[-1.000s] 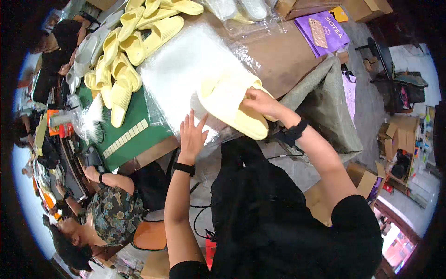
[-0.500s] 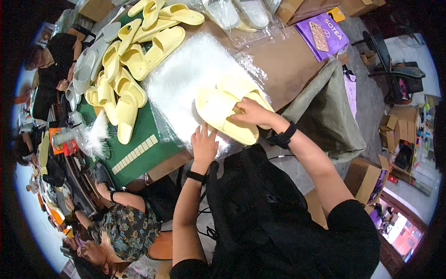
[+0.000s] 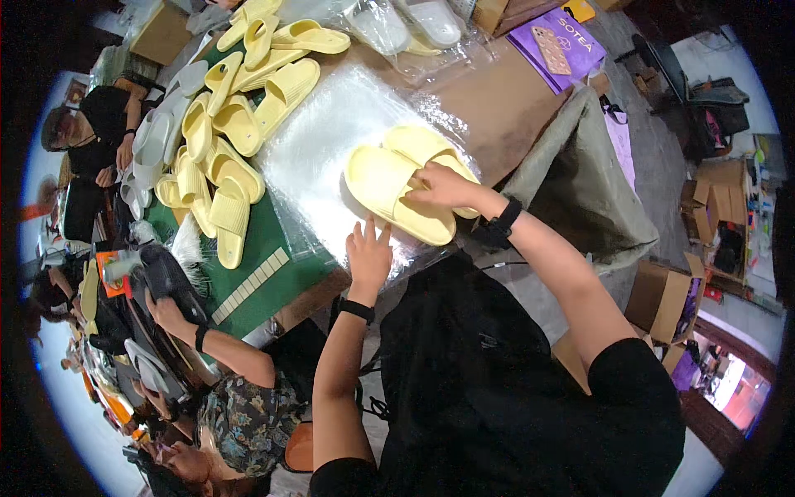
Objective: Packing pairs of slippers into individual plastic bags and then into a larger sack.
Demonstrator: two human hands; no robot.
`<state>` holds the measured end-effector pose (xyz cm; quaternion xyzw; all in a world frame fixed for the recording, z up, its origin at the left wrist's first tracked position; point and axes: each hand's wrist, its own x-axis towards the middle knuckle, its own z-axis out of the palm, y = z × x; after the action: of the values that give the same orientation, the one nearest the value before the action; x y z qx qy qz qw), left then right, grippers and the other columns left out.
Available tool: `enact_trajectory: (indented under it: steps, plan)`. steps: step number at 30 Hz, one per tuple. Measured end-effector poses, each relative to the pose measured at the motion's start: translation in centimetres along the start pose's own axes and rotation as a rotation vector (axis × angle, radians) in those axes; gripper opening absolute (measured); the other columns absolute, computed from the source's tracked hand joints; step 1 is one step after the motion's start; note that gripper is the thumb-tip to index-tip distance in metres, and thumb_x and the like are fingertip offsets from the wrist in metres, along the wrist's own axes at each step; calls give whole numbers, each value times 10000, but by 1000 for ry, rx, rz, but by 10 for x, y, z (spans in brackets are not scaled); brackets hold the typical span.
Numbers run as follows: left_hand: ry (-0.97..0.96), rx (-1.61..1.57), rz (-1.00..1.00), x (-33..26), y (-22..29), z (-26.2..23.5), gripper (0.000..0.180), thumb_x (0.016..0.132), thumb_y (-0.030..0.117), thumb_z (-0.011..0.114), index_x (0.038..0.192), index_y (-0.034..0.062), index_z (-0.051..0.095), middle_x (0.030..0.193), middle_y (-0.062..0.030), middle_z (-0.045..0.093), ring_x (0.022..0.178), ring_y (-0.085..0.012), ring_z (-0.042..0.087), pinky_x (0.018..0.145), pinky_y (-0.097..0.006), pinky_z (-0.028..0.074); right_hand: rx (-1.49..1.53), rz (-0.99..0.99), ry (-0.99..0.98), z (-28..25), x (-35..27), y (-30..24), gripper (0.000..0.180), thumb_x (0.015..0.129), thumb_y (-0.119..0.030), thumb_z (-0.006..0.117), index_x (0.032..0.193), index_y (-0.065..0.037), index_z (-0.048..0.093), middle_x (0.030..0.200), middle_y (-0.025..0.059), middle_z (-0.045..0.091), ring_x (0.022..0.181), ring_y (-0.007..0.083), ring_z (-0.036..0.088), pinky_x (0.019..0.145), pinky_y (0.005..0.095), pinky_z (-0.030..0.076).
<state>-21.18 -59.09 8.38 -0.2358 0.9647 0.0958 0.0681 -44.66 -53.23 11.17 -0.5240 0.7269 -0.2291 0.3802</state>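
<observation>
A pair of pale yellow slippers lies side by side on a stack of clear plastic bags [image 3: 306, 157] in front of me. My right hand [image 3: 443, 187] grips the pair from above, its fingers bent at the opening of the nearer slipper [image 3: 377, 178]. The farther slipper [image 3: 411, 142] lies against it, partly covered by that hand. My left hand [image 3: 369, 253] rests with fingers spread on the near edge of the plastic bags, just left of the nearer slipper, and holds nothing.
Several yellow slippers [image 3: 286, 93] and grey ones [image 3: 153, 137] are heaped on the green mat [image 3: 248, 236] at left. Bagged white slippers [image 3: 377, 31] and a phone [image 3: 550, 50] on a purple bag lie behind. A grey sack [image 3: 571, 157] hangs at right. A co-worker's hand [image 3: 170, 316] holds a black slipper [image 3: 170, 282].
My view has shifted slightly; both my hands and the yellow pair stay nearly as they were. At left, the co-worker's hand has moved a black slipper farther up into view.
</observation>
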Motion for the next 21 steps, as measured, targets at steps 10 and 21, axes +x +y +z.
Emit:
enact_trajectory:
  steps: [10, 21]
  plan:
    - [56, 45, 9, -8, -6, 15, 451, 802, 214, 557, 1240, 122, 499, 1355, -194, 344, 1216, -414, 325, 995, -521, 267, 518, 40, 309, -47, -48, -5, 404, 834, -309, 580, 1087, 5, 573, 977, 147, 613, 869, 210, 576, 765, 310, 444]
    - [12, 79, 112, -7, -11, 17, 547, 797, 242, 570, 1309, 127, 416, 1363, -229, 312, 1208, -457, 312, 956, -539, 303, 489, 127, 404, -46, -83, 15, 431, 793, -317, 602, 1064, 18, 582, 975, 190, 606, 891, 248, 581, 781, 312, 447]
